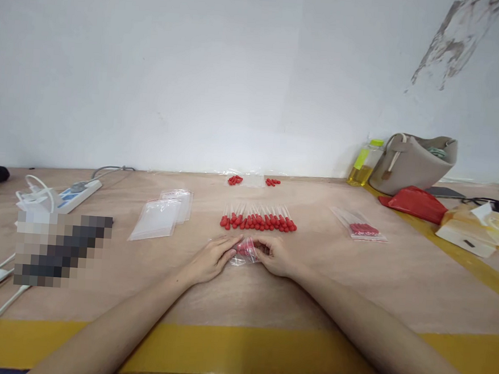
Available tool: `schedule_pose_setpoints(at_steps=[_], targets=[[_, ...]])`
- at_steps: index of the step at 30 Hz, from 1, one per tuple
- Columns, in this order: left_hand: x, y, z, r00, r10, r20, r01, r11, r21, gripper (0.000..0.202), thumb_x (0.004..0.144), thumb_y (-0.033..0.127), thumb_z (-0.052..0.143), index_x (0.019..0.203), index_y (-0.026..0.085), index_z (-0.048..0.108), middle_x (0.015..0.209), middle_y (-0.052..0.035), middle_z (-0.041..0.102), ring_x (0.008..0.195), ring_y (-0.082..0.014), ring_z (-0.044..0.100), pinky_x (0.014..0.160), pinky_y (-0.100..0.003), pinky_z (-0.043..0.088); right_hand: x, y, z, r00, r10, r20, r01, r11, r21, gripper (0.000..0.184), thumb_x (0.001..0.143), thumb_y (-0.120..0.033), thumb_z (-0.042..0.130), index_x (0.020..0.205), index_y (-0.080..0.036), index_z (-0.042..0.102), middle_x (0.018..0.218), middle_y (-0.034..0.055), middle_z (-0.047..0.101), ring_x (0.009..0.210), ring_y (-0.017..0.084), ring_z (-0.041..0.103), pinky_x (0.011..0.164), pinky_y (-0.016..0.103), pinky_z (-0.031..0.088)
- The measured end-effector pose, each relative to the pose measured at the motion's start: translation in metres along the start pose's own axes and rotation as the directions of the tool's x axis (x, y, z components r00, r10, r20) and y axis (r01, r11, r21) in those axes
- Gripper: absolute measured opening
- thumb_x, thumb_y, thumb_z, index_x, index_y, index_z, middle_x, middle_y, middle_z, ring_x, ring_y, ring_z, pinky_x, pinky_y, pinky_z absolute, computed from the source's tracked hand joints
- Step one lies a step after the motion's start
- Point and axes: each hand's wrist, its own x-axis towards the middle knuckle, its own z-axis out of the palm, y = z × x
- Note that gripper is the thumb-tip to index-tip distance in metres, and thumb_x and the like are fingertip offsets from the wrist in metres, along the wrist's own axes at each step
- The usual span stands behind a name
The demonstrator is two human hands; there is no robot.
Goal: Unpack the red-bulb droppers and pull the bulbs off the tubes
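Note:
Both my hands rest on the wooden table around a small clear zip bag that holds red-capped droppers. My left hand pinches the bag's left end and my right hand grips its right end. Just beyond the bag lies a row of several red-capped droppers, side by side with the red bulbs toward me. A filled zip bag of droppers lies to the right. Empty clear zip bags are stacked to the left.
Loose red caps lie on plastic near the wall. A power strip with cables sits at the left. At the right stand a yellow-liquid bottle, a grey bag, a red pouch and a wrapped package.

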Motion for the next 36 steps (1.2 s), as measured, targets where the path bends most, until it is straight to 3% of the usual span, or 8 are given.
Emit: schedule_pose_setpoints(at_steps=[4, 10, 14, 22, 26, 28, 31, 36], targets=[[0.001, 0.002, -0.002, 1.0, -0.007, 0.013, 0.007, 1.0, -0.008, 0.041, 0.091, 0.031, 0.03, 0.132, 0.024, 0.035, 0.128, -0.0039, 0.048, 0.116, -0.0168, 0.045, 0.099, -0.036, 0.036, 0.002, 0.001, -0.001, 0.999, 0.04, -0.006, -0.039, 0.997, 0.072, 0.021, 0.075, -0.012, 0.044, 0.086, -0.016, 0.06, 0.078, 0.0021, 0.063, 0.068, 0.013, 0.054, 0.064, 0.025, 0.043], [0.003, 0.002, -0.002, 1.0, 0.014, 0.016, -0.013, 0.999, -0.029, 0.041, 0.091, 0.029, 0.03, 0.131, 0.024, 0.037, 0.128, -0.0026, 0.048, 0.115, -0.0157, 0.046, 0.099, -0.034, 0.036, 0.004, 0.009, -0.009, 0.979, 0.174, 0.102, -0.2, 0.907, 0.37, 0.014, 0.076, -0.021, 0.05, 0.088, -0.016, 0.055, 0.074, 0.0007, 0.058, 0.064, 0.011, 0.053, 0.06, 0.023, 0.043], [0.004, 0.0, 0.0, 1.0, 0.002, -0.014, -0.002, 1.0, -0.02, 0.04, 0.091, 0.029, 0.031, 0.13, 0.024, 0.039, 0.125, -0.0033, 0.052, 0.112, -0.0165, 0.049, 0.099, -0.036, 0.036, 0.001, 0.011, -0.013, 0.96, 0.203, 0.193, -0.275, 0.809, 0.52, 0.03, 0.066, -0.026, 0.065, 0.093, -0.017, 0.053, 0.079, -0.0006, 0.058, 0.061, 0.008, 0.052, 0.056, 0.021, 0.042], [0.005, -0.005, 0.0, 1.0, 0.012, -0.007, -0.012, 0.999, -0.03, 0.041, 0.091, 0.028, 0.031, 0.131, 0.024, 0.036, 0.128, -0.0036, 0.049, 0.114, -0.0165, 0.048, 0.098, -0.036, 0.038, 0.005, 0.007, -0.008, 0.924, 0.377, 0.06, -0.348, 0.767, 0.539, 0.035, 0.064, -0.042, 0.067, 0.085, -0.015, 0.059, 0.062, -0.0014, 0.059, 0.05, 0.008, 0.052, 0.045, 0.019, 0.043], [0.004, -0.006, -0.003, 0.999, 0.003, 0.032, -0.003, 1.0, -0.007, 0.042, 0.091, 0.03, 0.031, 0.132, 0.025, 0.035, 0.132, -0.0019, 0.044, 0.119, -0.0164, 0.043, 0.101, -0.036, 0.034, 0.004, 0.009, -0.02, 0.885, 0.466, -0.008, -0.354, 0.682, 0.64, 0.03, 0.058, -0.038, 0.072, 0.073, -0.014, 0.059, 0.064, -0.0006, 0.062, 0.055, 0.008, 0.057, 0.056, 0.023, 0.049], [0.004, -0.006, -0.005, 0.999, 0.005, 0.042, -0.005, 1.0, 0.001, 0.041, 0.091, 0.03, 0.03, 0.132, 0.025, 0.034, 0.133, -0.0016, 0.044, 0.119, -0.0164, 0.042, 0.101, -0.037, 0.034, 0.004, 0.009, -0.027, 0.878, 0.479, 0.019, -0.375, 0.661, 0.651, 0.03, 0.055, -0.034, 0.075, 0.071, -0.014, 0.059, 0.067, 0.0002, 0.064, 0.058, 0.009, 0.058, 0.06, 0.025, 0.05], [0.003, -0.006, -0.007, 0.999, 0.012, 0.043, -0.013, 1.0, 0.017, 0.041, 0.091, 0.032, 0.03, 0.131, 0.025, 0.037, 0.131, -0.0022, 0.046, 0.119, -0.0172, 0.043, 0.101, -0.038, 0.035, 0.004, 0.007, -0.041, 0.883, 0.465, 0.064, -0.402, 0.678, 0.616, 0.027, 0.054, -0.03, 0.075, 0.07, -0.015, 0.059, 0.071, 0.0008, 0.066, 0.061, 0.01, 0.06, 0.061, 0.025, 0.05], [0.001, -0.009, -0.008, 0.997, 0.022, 0.068, -0.025, 0.999, 0.045, 0.041, 0.09, 0.035, 0.033, 0.129, 0.024, 0.04, 0.13, -0.0033, 0.047, 0.12, -0.0187, 0.042, 0.101, -0.04, 0.034, 0.008, 0.003, -0.083, 0.857, 0.509, -0.086, -0.351, 0.696, 0.626, 0.02, 0.055, -0.023, 0.072, 0.068, -0.016, 0.059, 0.062, -0.001, 0.064, 0.059, 0.01, 0.061, 0.059, 0.024, 0.049]])
